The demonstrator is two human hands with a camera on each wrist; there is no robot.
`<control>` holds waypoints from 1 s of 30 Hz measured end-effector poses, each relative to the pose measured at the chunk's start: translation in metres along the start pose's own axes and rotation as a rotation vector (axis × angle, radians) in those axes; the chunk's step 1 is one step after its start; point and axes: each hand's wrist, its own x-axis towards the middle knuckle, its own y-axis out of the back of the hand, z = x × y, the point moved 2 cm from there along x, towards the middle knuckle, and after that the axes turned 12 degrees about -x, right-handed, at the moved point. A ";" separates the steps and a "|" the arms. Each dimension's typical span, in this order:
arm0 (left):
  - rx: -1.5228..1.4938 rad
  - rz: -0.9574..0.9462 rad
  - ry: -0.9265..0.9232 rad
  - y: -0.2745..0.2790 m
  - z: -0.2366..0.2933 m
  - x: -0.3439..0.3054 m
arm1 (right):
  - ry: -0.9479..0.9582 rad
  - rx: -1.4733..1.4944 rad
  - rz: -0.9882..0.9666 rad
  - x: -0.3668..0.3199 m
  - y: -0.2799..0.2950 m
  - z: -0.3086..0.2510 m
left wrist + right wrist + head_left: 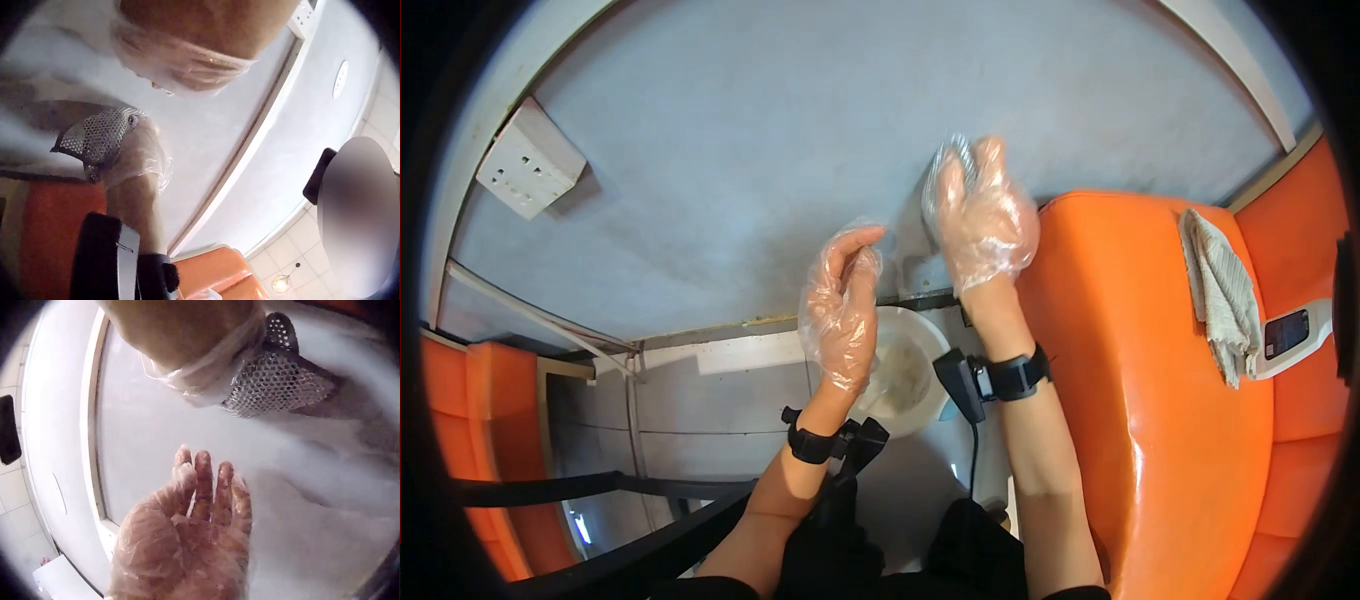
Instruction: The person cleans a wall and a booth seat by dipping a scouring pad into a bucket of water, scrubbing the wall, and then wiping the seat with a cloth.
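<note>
My left hand point(842, 310), in a clear plastic glove, is raised before the grey wall. Its fingers are loosely bent around nothing; in the right wrist view the gloved palm point(200, 556) faces the camera. To its right and a little higher, my gloved right hand point(990, 220) grips a perforated metal piece point(275, 387) with a dark edge. Round holes cover this piece, which sticks out past the fingers in both wrist views; part of it is hidden behind the hand. I cannot tell what kind of tool it is.
Below the hands stands a round white bucket point(920, 400) with whitish content. An orange bench point(1140, 380) is close on the right, with a folded cloth point(1220, 290) and a white device with a dark screen point(1290, 335). A socket point(532, 160) is on the wall at left.
</note>
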 end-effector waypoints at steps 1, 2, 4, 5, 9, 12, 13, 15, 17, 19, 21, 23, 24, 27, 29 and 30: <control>-0.015 -0.001 -0.013 -0.001 0.001 0.000 | 0.001 -0.039 -0.110 -0.004 -0.007 0.004; -0.029 -0.005 -0.026 -0.002 0.003 0.000 | 0.007 -0.040 -0.106 -0.009 -0.006 0.009; -0.023 -0.018 -0.032 -0.002 0.001 -0.003 | -0.022 -0.050 -0.223 -0.011 0.000 0.009; -0.009 -0.026 -0.026 -0.002 -0.001 -0.006 | -0.045 -0.025 -0.155 -0.007 0.007 0.009; 0.017 0.008 0.025 0.004 -0.004 -0.004 | -0.072 0.125 0.154 0.036 0.062 -0.027; -0.012 0.017 -0.009 0.001 0.000 0.001 | -0.084 0.126 0.110 0.048 0.064 -0.033; -0.017 0.019 -0.007 0.001 -0.001 0.000 | -0.102 0.089 0.080 0.043 0.058 -0.031; 0.020 0.008 0.003 0.001 0.000 0.000 | -0.139 0.024 -0.012 0.036 0.050 -0.023; 0.028 0.006 -0.014 0.002 0.003 -0.001 | -0.070 0.028 -0.050 0.032 0.049 -0.017; 0.032 -0.004 -0.022 0.000 0.006 -0.003 | -0.062 0.066 -0.004 0.036 0.067 -0.024; -0.007 0.001 -0.019 -0.001 0.008 -0.002 | -0.027 0.247 0.033 0.043 0.083 -0.033; -0.005 0.002 -0.015 0.001 0.009 -0.001 | -0.043 0.297 0.032 0.040 0.078 -0.039; -0.011 0.004 -0.017 0.001 0.009 0.000 | -0.060 0.163 -0.032 0.040 0.069 -0.036; -0.002 -0.018 -0.023 0.000 0.012 0.000 | -0.038 -0.065 -0.184 0.019 0.035 -0.015; -0.002 -0.060 -0.034 -0.004 0.018 -0.002 | -0.076 -0.033 -0.319 0.000 0.021 0.002; 0.000 -0.098 -0.045 -0.008 0.022 -0.003 | -0.087 0.012 -0.288 -0.006 0.022 0.002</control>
